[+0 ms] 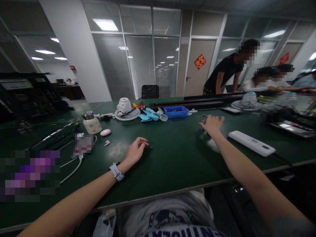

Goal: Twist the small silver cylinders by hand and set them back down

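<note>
Small metallic piece [203,121]: showed thumb-side of the splayed right hand [214,124], over the green table [170,168]; could not tell if gripped. Had the left hand [136,151] loosely curled near a small dark bit [151,147], with hold unclear. Looked like picking up; seemed to call next for a steady pinch.

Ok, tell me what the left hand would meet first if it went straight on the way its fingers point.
Probably the small dark piece right at the fingertips of the left hand; whether they already touch it is unclear, as it is too small to make out.
</note>
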`<act>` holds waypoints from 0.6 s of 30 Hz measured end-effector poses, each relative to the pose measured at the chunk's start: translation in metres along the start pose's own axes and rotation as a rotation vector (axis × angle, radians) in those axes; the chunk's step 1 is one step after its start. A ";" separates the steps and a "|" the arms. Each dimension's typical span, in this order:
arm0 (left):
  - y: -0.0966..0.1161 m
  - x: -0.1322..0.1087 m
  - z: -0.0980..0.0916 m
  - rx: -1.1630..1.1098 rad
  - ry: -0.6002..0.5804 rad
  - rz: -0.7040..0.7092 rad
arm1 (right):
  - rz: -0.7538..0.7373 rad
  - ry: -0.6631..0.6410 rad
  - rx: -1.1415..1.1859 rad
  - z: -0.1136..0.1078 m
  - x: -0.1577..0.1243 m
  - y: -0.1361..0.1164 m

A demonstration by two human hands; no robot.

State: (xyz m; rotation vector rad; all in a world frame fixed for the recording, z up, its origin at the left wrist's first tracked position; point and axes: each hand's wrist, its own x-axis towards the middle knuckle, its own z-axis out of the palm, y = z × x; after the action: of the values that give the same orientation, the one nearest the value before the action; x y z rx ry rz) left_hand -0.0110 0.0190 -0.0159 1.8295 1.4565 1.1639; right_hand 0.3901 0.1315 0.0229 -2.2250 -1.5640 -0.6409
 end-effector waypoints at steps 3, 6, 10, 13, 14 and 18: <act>0.000 0.000 0.000 -0.022 0.045 -0.007 | -0.188 0.132 0.171 -0.019 -0.021 -0.030; -0.001 0.002 0.000 -0.047 0.060 -0.042 | -0.625 0.037 0.441 -0.036 -0.063 -0.078; -0.001 0.002 0.000 -0.034 0.082 -0.069 | -1.094 -0.162 0.600 -0.049 -0.122 -0.133; 0.001 0.001 0.000 -0.001 0.092 -0.070 | -1.182 -0.207 0.638 -0.052 -0.144 -0.149; 0.001 0.001 0.000 0.011 0.091 -0.074 | -1.183 -0.213 0.650 -0.053 -0.146 -0.151; -0.001 0.001 0.000 0.030 0.074 -0.096 | -1.105 -0.238 0.691 -0.052 -0.141 -0.148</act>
State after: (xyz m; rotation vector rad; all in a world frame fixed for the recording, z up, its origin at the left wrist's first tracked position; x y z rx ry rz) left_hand -0.0112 0.0206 -0.0159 1.7323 1.5927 1.1792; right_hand 0.2009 0.0427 -0.0069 -0.8478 -2.5803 -0.0089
